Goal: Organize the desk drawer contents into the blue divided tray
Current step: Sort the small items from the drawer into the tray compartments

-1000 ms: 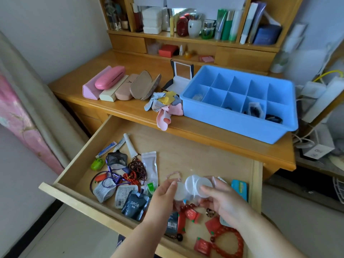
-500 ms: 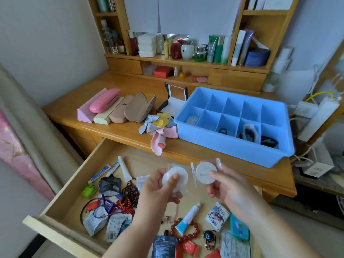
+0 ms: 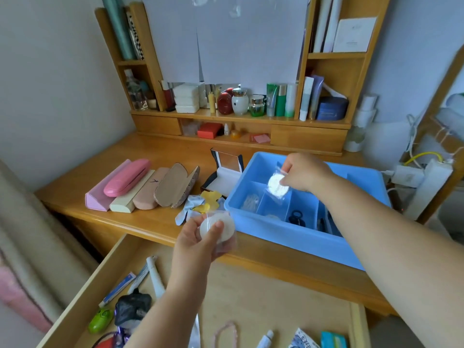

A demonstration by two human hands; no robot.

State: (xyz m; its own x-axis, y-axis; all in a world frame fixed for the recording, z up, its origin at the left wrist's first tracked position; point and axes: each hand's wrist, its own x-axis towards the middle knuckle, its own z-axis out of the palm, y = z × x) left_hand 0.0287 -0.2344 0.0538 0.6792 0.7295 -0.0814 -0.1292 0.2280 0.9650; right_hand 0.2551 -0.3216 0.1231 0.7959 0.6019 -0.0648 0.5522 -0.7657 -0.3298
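The right hand (image 3: pixel 302 173) reaches out over the blue divided tray (image 3: pixel 288 234), its fingertips pinching the top edge of a small clear bag that holds a white round pad (image 3: pixel 277 187); the bag hangs just below the fingers, above the tray's front-row compartments, and whether it touches a divider cannot be told. Down and to the left of that grip, the left hand (image 3: pixel 200 237) holds a second white round pad in its clear wrapper (image 3: pixel 219 229), thumb pressed across the face and fingers curled behind, above the desk edge just outside the tray's left wall. Under the right hand's bag, the compartments show a pale bead string at the left corner and a black hair tie (image 3: pixel 296 217) further right. Beyond the left hand's grip lie crumpled cloths (image 3: pixel 200 204) and a row of glasses cases (image 3: pixel 140 187) on the desk. Beneath the left forearm the open drawer (image 3: pixel 251 297) holds a white tube (image 3: pixel 154 275), a green clip-like item (image 3: pixel 100 321), a dark crumpled pouch (image 3: pixel 133 307) and a pink bead bracelet (image 3: pixel 226 334).
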